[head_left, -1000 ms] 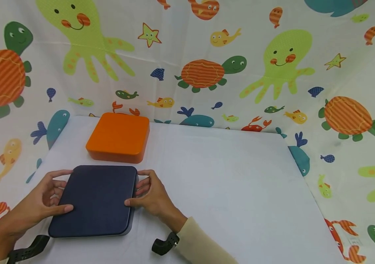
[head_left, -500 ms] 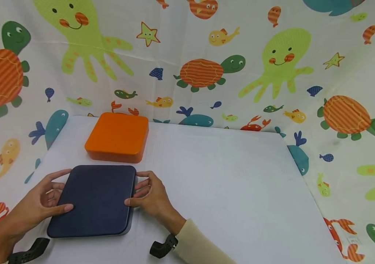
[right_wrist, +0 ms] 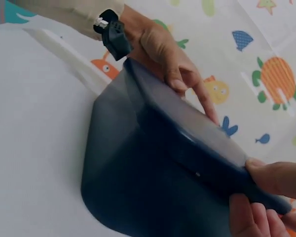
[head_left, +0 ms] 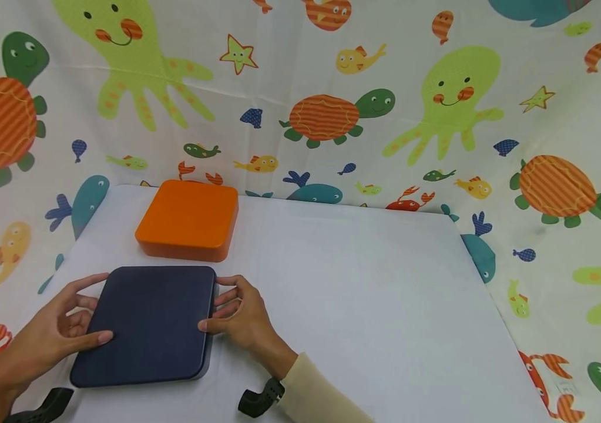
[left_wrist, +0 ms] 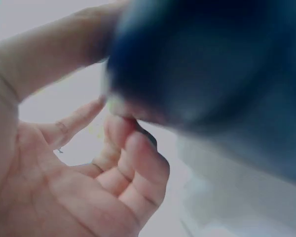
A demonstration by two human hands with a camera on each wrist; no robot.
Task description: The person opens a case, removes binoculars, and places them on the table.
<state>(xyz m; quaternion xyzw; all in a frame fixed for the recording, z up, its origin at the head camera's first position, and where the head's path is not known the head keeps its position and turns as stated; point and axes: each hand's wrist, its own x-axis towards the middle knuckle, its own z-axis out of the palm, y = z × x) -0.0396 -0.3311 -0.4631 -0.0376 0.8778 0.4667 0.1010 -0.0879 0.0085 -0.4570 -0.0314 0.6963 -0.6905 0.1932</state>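
Note:
In the head view a flat, dark blue square lid [head_left: 152, 323] covers the left front of the white table. Below its raised rim, the right wrist view shows a deeper dark blue box body [right_wrist: 133, 173]. My left hand [head_left: 49, 338] grips the lid's left edge, thumb on top and index finger at the far corner. On the opposite edge my right hand [head_left: 247, 317] pinches it, thumb above and fingers along the side. The left wrist view has the blue edge [left_wrist: 187, 64] blurred and close. What lies inside the box is hidden.
An orange rounded box [head_left: 186, 220] stands just behind the blue one. White cloth covers the table [head_left: 363, 305], which extends to the right. A curtain [head_left: 279, 64] printed with sea animals hangs behind and around the table.
The blue lid has shifted slightly left and toward me, its left side most. My left hand has moved with it, while my right hand keeps nearly the same place and hold.

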